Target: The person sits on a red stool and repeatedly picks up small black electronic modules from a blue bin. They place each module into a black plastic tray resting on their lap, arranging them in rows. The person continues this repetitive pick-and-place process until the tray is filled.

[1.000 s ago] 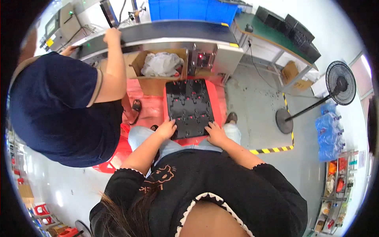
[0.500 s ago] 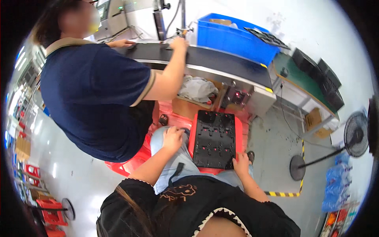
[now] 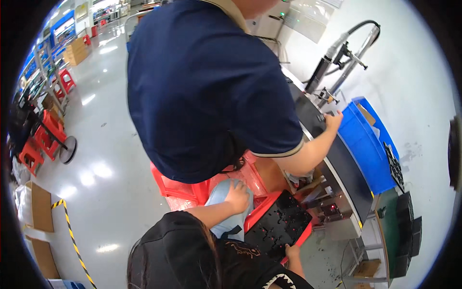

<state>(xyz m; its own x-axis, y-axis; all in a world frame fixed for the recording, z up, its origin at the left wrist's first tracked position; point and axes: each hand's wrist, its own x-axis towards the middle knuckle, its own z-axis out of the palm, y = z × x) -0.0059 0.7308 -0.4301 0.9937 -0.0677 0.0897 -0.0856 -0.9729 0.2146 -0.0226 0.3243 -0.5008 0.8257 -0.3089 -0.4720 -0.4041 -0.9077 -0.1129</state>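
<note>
A black molded tray [image 3: 276, 229] with cut-out shapes and small red spots lies on a red plastic stool [image 3: 260, 210] in front of me. My right hand [image 3: 292, 253] is at the tray's near right corner, thumb at the edge; its other fingers are partly hidden. My left hand [image 3: 237, 197] lies with fingers spread on my left knee, in light blue jeans [image 3: 220, 191], holding nothing. Beside me on the left, a person in a navy shirt [image 3: 207, 91] reaches with one hand [image 3: 332, 120] to a small dark part on the black conveyor belt [image 3: 350, 166].
A blue bin [image 3: 366, 149] stands behind the belt, a dark tray [image 3: 393, 166] leaning on its rim. Metal posts with clamps [image 3: 332, 77] rise over the belt. Black boxes [image 3: 404, 231] sit on a green table at right. Red stools and cartons [image 3: 38, 207] stand at left.
My view has swung to the left, so the belt and tray appear tilted and the co-worker fills more of it. My hands stay on the knee and at the tray's corner.
</note>
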